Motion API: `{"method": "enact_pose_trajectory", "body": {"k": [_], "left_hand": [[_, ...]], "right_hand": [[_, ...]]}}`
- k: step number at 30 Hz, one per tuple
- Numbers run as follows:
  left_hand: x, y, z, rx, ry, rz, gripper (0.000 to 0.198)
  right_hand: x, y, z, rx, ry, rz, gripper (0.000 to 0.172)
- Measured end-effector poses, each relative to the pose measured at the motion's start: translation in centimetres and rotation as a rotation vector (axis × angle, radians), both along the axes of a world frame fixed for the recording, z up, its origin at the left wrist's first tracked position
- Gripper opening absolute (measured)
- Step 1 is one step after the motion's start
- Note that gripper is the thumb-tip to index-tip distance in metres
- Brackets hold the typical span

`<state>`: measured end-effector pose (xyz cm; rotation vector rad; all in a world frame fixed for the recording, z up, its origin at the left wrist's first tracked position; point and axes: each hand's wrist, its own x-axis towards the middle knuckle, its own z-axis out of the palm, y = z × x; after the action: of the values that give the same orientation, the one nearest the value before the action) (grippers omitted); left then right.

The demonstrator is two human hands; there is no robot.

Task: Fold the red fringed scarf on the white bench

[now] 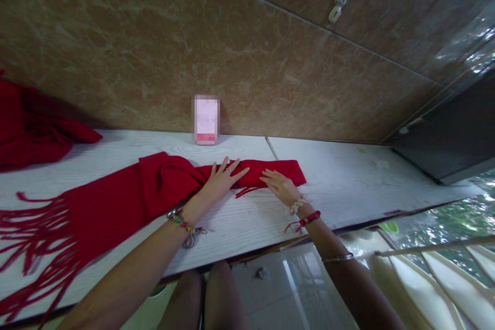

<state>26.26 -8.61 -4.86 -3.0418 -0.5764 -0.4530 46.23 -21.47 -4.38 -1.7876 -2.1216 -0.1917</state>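
Note:
A red fringed scarf (112, 206) stretches along the white wood-grain table (240, 232). Its left part lies wide, with long tassels spread toward the table's near left edge; the right part is folded into a narrow strip. Flat on the strip's middle, fingers spread, rests my left hand (220, 180). My right hand (281, 186) lies on the strip nearer its right end, fingers stretched out and palm down. A few tassels stick out from under the fold between the hands.
Another bunched red cloth (34, 129) lies at the far left. Against the brown marbled wall (154, 51) leans a small pink-white blurred card or box (206, 118). A dark grey box-like object (448, 124) stands at the table's right end. White balusters (444, 273) are at the lower right.

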Motion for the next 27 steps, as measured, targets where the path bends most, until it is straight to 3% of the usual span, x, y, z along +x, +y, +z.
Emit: {"method": "enact_pose_trajectory", "body": {"k": [11, 18, 27], "left_hand": [[0.4, -0.4, 0.2, -0.001, -0.051, -0.232, 0.041], [-0.1, 0.0, -0.1, -0.1, -0.028, -0.271, 0.042], [-0.2, -0.2, 0.5, -0.11, 0.056, -0.201, 0.044]], "right_hand": [[-0.6, 0.4, 0.9, -0.027, 0.052, -0.034, 0.029], [-0.1, 0.3, 0.9, -0.046, 0.087, -0.008, 0.029], [-0.6, -0.1, -0.3, 0.029, -0.035, -0.026, 0.029]]}}
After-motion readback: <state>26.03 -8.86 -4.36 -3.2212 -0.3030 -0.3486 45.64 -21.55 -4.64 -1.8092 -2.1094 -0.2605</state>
